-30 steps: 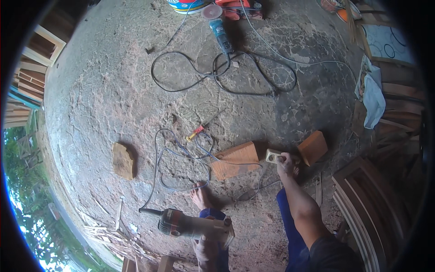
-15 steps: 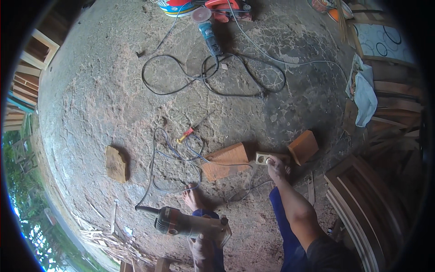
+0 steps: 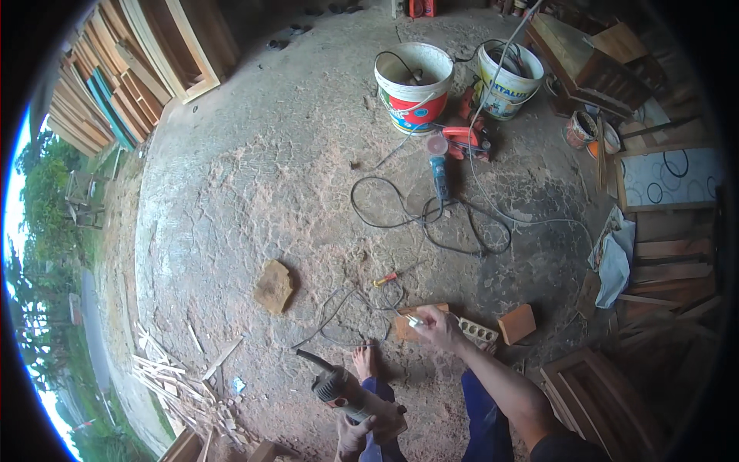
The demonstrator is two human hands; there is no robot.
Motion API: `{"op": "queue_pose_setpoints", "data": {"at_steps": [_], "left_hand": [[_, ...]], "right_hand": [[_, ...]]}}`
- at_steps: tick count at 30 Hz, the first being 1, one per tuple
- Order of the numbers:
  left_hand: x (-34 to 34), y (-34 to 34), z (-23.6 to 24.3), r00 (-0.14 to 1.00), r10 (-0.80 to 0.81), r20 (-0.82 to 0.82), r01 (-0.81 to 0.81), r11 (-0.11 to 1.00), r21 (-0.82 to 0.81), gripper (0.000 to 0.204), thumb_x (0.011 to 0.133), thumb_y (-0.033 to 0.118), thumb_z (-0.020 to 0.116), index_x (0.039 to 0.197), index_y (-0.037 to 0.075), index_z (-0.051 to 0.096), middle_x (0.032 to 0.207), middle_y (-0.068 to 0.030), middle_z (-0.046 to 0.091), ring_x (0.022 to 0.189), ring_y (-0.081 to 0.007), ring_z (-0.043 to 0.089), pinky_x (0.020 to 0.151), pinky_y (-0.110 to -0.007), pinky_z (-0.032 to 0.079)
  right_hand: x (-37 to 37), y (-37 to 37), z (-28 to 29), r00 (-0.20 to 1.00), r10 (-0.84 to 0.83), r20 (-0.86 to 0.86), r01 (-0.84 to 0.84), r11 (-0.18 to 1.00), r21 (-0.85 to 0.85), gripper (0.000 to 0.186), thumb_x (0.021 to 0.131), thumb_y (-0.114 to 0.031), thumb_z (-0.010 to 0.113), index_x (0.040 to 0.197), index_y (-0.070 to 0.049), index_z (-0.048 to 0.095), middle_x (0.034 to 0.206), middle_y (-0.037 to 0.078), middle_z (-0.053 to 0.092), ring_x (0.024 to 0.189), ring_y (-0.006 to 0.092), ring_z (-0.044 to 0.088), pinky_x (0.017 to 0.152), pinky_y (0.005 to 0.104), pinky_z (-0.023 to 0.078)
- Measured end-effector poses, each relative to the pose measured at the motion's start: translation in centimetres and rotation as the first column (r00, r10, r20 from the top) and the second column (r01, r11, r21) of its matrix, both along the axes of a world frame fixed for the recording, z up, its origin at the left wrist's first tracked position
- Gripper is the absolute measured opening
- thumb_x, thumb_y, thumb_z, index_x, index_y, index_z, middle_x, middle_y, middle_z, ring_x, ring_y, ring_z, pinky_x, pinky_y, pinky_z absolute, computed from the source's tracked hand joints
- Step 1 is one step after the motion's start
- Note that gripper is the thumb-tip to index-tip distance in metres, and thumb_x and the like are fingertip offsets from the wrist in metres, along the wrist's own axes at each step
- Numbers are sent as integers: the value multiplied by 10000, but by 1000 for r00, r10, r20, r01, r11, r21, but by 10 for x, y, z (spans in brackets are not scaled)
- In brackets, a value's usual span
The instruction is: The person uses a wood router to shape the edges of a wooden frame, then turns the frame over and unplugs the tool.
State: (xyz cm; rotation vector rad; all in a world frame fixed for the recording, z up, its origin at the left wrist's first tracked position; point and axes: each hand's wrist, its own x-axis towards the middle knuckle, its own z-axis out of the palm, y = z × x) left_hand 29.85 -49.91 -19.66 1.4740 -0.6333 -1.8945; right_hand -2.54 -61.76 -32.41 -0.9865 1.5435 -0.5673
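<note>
My left hand point(image 3: 354, 433) is wrapped round a corded power tool point(image 3: 346, 394) with a dark cylindrical body and a paler front end, held low above the floor. Its cord trails from the rear in loops on the ground. Between the fingers of my right hand point(image 3: 443, 331) is a small pale electric plug point(image 3: 416, 320), clear of the sockets. Just right of that hand lies a white power strip point(image 3: 479, 332) with several round sockets. One orange-brown wood block point(image 3: 403, 331) is partly hidden behind my right hand; another wood block point(image 3: 516, 324) stands beyond the strip.
A red-and-yellow-handled screwdriver point(image 3: 384, 279) and a rough wood slab point(image 3: 274, 287) lie on the floor. Farther off are a blue angle grinder point(image 3: 439, 179), a red power tool point(image 3: 469, 142) and two buckets. Wood scraps point(image 3: 173, 385) lie left; wooden frames point(image 3: 593, 393) stand right.
My right hand has moved left from the power strip, and the plug now shows in its fingers. The left hand's tool has tilted, its front end lower. The view has shifted, showing more ahead.
</note>
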Motion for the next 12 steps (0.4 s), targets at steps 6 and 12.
{"op": "queue_pose_setpoints", "data": {"at_steps": [6, 12], "left_hand": [[54, -39, 122, 982, -187, 34, 191, 968, -162, 667, 764, 233, 943, 1308, 13, 624, 1177, -78, 719, 1059, -210, 708, 954, -367, 563], [107, -62, 161, 988, -148, -35, 130, 942, -310, 767, 736, 106, 954, 1347, 13, 500, 1117, -83, 647, 950, -189, 673, 793, -342, 593]], "right_hand": [[59, -149, 186, 962, 85, -260, -224, 791, -569, 1051, 820, -197, 847, 1680, -103, 249, 1658, 261, 338, 1527, 416, 361, 1265, 479, 345], [192, -135, 242, 574, 715, -400, -815, 451, -364, 931, 802, -336, 851, 1616, -173, 429, 1698, 223, 315, 1551, 426, 345, 1260, 458, 341]]}}
